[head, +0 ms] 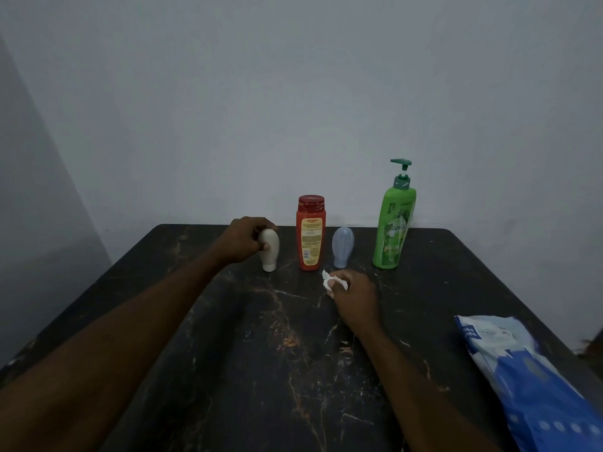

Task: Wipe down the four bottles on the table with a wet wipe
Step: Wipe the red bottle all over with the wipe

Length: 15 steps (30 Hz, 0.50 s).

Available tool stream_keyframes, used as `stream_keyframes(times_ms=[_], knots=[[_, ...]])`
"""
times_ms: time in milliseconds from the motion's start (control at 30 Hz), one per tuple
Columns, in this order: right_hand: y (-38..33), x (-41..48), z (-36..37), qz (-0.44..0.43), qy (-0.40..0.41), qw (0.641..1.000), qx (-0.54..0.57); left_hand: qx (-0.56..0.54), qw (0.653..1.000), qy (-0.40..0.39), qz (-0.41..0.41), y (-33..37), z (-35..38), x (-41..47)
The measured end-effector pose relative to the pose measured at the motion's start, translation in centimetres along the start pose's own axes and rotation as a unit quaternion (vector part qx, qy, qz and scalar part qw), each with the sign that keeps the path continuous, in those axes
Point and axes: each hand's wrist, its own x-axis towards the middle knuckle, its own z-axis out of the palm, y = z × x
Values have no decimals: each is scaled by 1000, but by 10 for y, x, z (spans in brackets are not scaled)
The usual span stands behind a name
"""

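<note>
Four bottles stand in a row near the far edge of the dark marble table (pixel 261 353). From left to right they are a small white bottle (pixel 270 252) standing on its cap, a red bottle (pixel 310 232), a small pale blue bottle (pixel 342 246) on its cap, and a tall green pump bottle (pixel 394 223). My left hand (pixel 246 239) grips the white bottle around its upper part. My right hand (pixel 354 296) rests on the table in front of the blue bottle and holds a crumpled white wet wipe (pixel 327 279) in its fingers.
A blue and white pack of wet wipes (pixel 528 383) lies at the table's right edge, near me. A plain grey wall rises right behind the bottles.
</note>
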Motion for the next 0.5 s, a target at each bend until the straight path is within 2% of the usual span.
stream_keyframes(times_ms=[500], knots=[[-1,0,-1,12,-1,1000,7,-17,999,-35,-15,-2,-3,-2]])
